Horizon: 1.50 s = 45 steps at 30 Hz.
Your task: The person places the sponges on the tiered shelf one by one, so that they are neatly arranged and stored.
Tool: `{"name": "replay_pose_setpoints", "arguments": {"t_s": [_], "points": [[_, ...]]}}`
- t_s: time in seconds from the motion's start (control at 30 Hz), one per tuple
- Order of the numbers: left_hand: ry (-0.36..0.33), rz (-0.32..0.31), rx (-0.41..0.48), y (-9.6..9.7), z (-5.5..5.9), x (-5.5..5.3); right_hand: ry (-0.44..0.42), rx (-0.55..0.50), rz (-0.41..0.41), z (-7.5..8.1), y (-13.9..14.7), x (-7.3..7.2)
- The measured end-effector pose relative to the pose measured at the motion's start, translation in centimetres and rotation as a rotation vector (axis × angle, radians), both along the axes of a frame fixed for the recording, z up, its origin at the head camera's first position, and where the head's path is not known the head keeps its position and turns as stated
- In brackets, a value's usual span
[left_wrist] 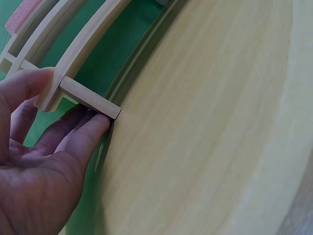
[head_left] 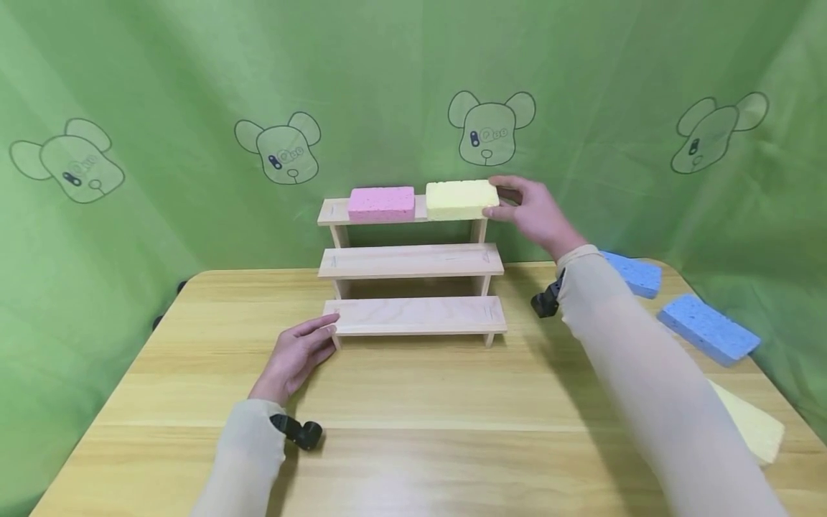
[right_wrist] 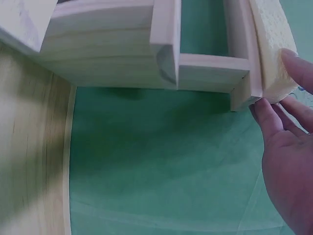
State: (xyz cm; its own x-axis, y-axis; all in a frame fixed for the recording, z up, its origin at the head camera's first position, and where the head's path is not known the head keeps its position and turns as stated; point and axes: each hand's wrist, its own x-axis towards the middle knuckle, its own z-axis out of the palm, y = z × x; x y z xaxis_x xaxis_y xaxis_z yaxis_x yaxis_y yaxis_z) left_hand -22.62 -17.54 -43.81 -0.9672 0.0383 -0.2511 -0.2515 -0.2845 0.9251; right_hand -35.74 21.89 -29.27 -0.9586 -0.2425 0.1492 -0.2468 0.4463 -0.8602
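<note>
Yellow sponge [head_left: 461,199] lies flat on the top shelf of the three-tiered wooden stand [head_left: 413,261], directly to the left of the fingers of the right hand [head_left: 533,214], which pinch it by its right end, the thumb at the near corner and another finger at the far one. Its long axis runs left to right, in line with the shelf, and only a narrow strip of bare wood separates its left end from the pink sponge [head_left: 381,205] lying the same way. Clearly the right hand is the nearer; the left hand [head_left: 299,357] is low at the other side, its fingers gripping the left end of the lowest shelf, some of them touching the leg beneath. The stand rests on the wood-grained tabletop [head_left: 446,438] toward its far edge, with a green curtain [head_left: 388,79] behind. Off to the right, beyond the right sleeve [head_left: 646,373], lie two blue sponges [head_left: 709,329] and a second yellow sponge [head_left: 752,425], partly covered by that sleeve.
</note>
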Motion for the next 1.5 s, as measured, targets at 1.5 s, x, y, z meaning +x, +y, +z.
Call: {"name": "replay_pose_setpoints", "arguments": {"t_s": [1.5], "points": [[0.003, -0.014, -0.01, 0.0, 0.0, 0.0, 0.013, 0.028, -0.023, -0.5, 5.5, 4.5]]}}
